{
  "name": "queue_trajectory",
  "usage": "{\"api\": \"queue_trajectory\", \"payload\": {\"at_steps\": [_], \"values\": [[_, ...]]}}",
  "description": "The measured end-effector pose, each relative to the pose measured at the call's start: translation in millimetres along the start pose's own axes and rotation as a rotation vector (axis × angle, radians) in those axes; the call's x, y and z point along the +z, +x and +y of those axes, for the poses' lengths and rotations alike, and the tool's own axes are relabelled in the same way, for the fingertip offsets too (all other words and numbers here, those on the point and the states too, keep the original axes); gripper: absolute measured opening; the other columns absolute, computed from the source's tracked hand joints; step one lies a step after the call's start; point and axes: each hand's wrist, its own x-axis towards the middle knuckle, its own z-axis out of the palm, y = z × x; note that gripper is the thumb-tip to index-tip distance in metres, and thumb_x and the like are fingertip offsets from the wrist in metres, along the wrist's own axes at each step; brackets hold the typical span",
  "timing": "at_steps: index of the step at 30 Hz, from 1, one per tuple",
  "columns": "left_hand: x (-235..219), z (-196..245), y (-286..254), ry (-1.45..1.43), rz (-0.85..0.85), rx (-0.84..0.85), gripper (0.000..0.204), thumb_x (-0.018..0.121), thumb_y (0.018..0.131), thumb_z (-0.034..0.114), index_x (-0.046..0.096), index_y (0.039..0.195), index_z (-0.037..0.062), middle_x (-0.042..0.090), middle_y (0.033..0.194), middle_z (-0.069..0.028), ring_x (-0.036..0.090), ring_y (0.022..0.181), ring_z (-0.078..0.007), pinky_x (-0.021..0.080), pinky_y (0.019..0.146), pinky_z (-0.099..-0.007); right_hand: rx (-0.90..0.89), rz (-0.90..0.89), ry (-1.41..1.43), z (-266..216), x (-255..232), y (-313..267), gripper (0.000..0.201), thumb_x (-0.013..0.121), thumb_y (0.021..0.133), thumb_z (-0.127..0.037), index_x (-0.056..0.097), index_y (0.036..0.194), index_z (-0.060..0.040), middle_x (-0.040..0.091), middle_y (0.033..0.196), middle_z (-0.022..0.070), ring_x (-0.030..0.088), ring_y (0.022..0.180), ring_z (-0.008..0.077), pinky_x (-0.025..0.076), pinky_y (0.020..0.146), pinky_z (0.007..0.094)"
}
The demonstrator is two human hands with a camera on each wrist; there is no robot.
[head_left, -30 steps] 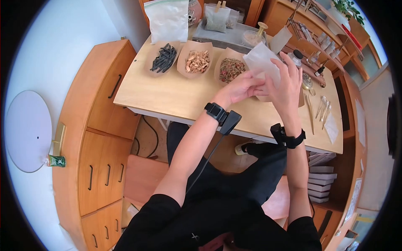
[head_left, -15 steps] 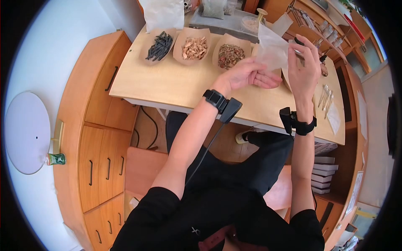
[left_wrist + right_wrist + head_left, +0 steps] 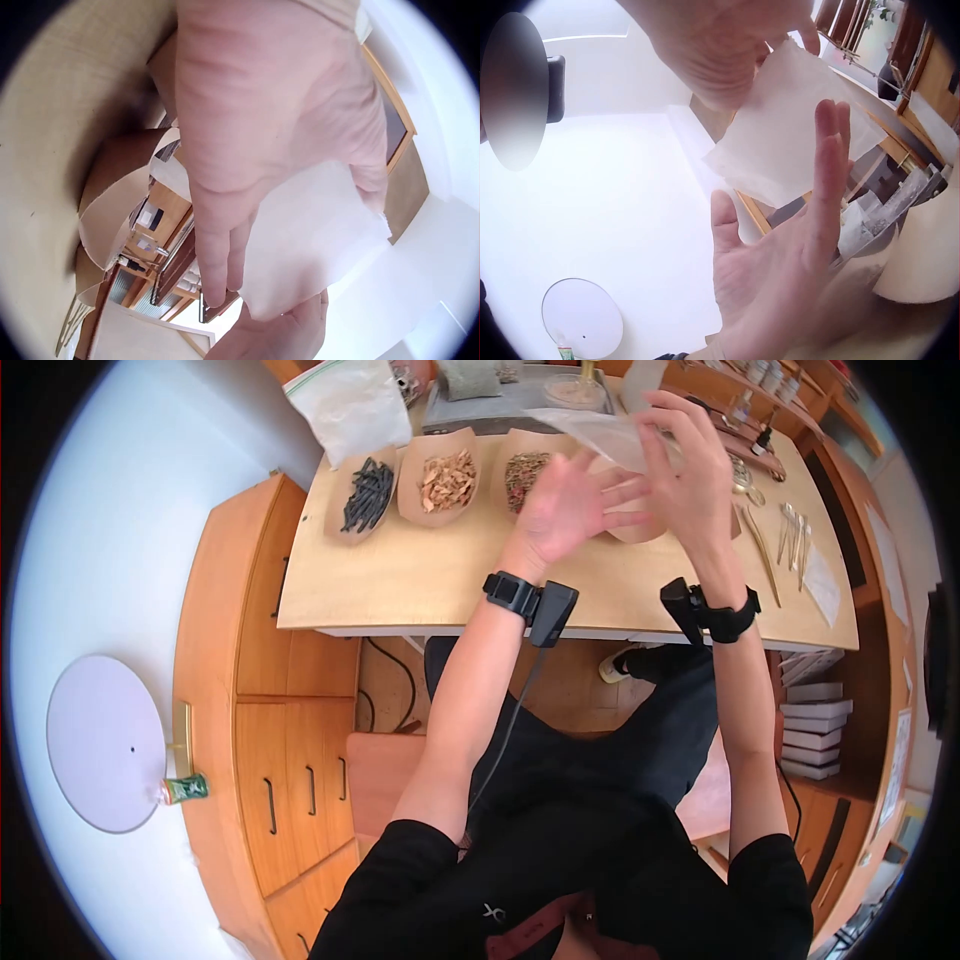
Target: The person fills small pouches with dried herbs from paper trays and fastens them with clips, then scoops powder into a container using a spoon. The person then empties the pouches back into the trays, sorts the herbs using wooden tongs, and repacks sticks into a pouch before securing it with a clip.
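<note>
Bench with loose dried goods and a person's two bare hands. The cabinet (image 3: 285, 710) fills the left of the frame; the pale bench (image 3: 430, 585) crosses the upper half. Along its far edge, at upper centre, lies a metal tray (image 3: 525, 422), with a plastic bag (image 3: 350, 420) to its left. In front stand three paper trays, holding, from left, dark sticks (image 3: 368, 497), wood chips (image 3: 447, 482) and a mixed dried blend (image 3: 522, 475); a fourth tray (image 3: 640, 533) is partly hidden by the hands.

The left hand (image 3: 570, 512), slightly blurred at upper centre, has its fingers extended and spread, thumb apart, gripping nothing; its fingers overlap the white paper in the wrist views, but contact cannot be told. The right hand (image 3: 695, 480), to its right, has its fingers bent and appears to pinch the white paper (image 3: 772, 135) by one end. This paper is raised above the bench, at upper centre, before the third and fourth trays; whether it is a single sheet or a flat pouch cannot be told. It should handle as very light, limp and easily creased or torn, best taken by an edge or corner between thumb and fingertip. Smallest, at right: slender metal tools (image 3: 797, 540).
</note>
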Motion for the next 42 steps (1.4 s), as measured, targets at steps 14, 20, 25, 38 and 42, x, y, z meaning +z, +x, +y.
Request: {"api": "queue_trajectory", "payload": {"at_steps": [14,20,25,38,42], "values": [[-7,7,-4,-0.089,0.345,0.374,0.112,0.061,0.063,0.085,0.036,0.143,0.0107,0.040,0.144,-0.0120,0.037,0.132,-0.0302,0.029,0.112,-0.0556,0.087,-0.120,0.124,-22,30,-23,0.013,0.063,0.084,-0.004,0.063,0.096,-0.0068,0.064,0.109,0.0076,0.060,0.104,0.0283,0.042,0.093,0.0425],[-12,11,-7,-0.244,0.257,0.403,0.118,0.079,0.063,0.067,0.026,0.146,0.0010,0.041,0.144,-0.0107,0.038,0.132,-0.0260,0.028,0.115,-0.0457,0.047,-0.084,-0.004,-23,32,-24,0.013,0.062,0.082,-0.004,0.061,0.095,-0.0055,0.063,0.107,0.0064,0.059,0.104,0.0277,0.040,0.095,0.0431],[-16,10,-5,-0.095,0.327,0.394,0.113,0.062,0.066,0.083,0.031,0.149,0.0127,0.040,0.145,-0.0103,0.035,0.135,-0.0280,0.027,0.114,-0.0519,0.065,-0.085,0.009,-27,34,-22,0.020,0.063,0.080,-0.004,0.060,0.099,-0.0051,0.062,0.108,0.0065,0.059,0.105,0.0277,0.039,0.096,0.0430],[-22,14,-11,-0.736,0.010,0.254,0.081,0.056,0.087,0.064,0.038,0.146,0.0110,0.040,0.147,-0.0162,0.035,0.138,-0.0332,0.026,0.115,-0.0520,0.043,-0.038,0.053,-42,15,-29,0.040,0.065,0.077,-0.004,0.056,0.116,-0.0073,0.057,0.123,0.0095,0.055,0.112,0.0298,0.041,0.094,0.0430],[-21,10,-8,-0.594,-0.014,0.301,0.080,0.052,0.091,0.057,0.029,0.150,0.0076,0.038,0.150,-0.0177,0.036,0.138,-0.0342,0.027,0.115,-0.0496,-0.070,0.002,0.080,-52,8,-45,0.036,0.067,0.077,-0.004,0.058,0.113,-0.0060,0.059,0.120,0.0107,0.057,0.108,0.0296,0.043,0.090,0.0394]]}}
